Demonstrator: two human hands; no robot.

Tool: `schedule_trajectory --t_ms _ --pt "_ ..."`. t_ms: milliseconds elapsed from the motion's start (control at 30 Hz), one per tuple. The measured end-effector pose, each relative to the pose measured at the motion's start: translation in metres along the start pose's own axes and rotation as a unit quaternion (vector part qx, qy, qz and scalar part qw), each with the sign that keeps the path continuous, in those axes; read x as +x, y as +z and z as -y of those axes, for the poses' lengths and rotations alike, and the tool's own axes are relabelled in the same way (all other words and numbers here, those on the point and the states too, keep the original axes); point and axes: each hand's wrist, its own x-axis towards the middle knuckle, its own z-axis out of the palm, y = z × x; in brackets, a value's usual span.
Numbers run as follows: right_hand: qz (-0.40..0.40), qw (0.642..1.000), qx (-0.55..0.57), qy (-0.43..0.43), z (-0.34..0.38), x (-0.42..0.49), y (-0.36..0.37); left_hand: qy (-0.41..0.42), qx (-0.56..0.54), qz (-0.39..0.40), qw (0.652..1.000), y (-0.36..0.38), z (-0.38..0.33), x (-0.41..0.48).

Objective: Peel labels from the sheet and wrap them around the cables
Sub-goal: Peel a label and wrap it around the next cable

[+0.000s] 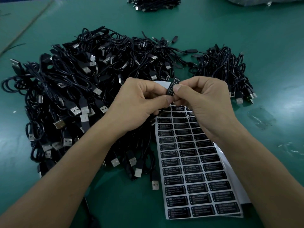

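Observation:
A small black label (172,86) reading "LED CONTROLLER" is pinched between both hands above the top of the label sheet (195,170). My left hand (136,106) holds its lower end with thumb and forefinger. My right hand (204,102) grips the same label from the right side. The white sheet carries three columns of black labels and lies on the green table, partly under my right wrist. A big heap of black USB cables (79,89) lies to the left. I cannot tell whether a cable sits under the label.
A smaller bundle of black cables (225,69) lies right of my hands, and another pile (154,3) at the far edge. Scraps of clear film (261,117) lie on the green mat (271,38) at the right.

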Motion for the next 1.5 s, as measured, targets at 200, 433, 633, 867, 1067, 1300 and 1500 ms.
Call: schedule_trajectory --t_ms 200,433,633,867,1067,1300,1500 --pt "-0.001 1.0 -0.003 -0.002 0.0007 0.0002 0.0001 0.003 0.003 -0.001 1.0 0.0006 -0.0001 0.0004" --pt "-0.007 1.0 -0.002 -0.002 0.0016 -0.0008 0.0025 -0.01 -0.002 -0.011 1.0 0.0018 -0.002 -0.0002" --pt "-0.011 1.0 0.0 -0.005 0.0011 -0.0006 0.0035 -0.023 0.02 -0.037 0.999 0.0048 -0.003 -0.0017" --pt "-0.006 1.0 0.004 -0.014 -0.0001 -0.0009 0.0041 -0.018 0.039 -0.042 0.998 0.0046 -0.0039 -0.0011" --pt "-0.001 1.0 0.016 -0.018 -0.0017 -0.002 0.0054 -0.022 0.038 -0.05 0.998 0.0058 -0.0028 -0.0002" --pt "-0.013 0.999 0.026 -0.023 -0.0027 -0.005 0.0065 -0.016 0.03 -0.076 0.997 0.0065 -0.0023 -0.0006" --pt "-0.038 0.998 0.053 -0.01 -0.0026 -0.0006 -0.0011 -0.031 -0.007 -0.066 0.997 0.0059 -0.0042 -0.0008"
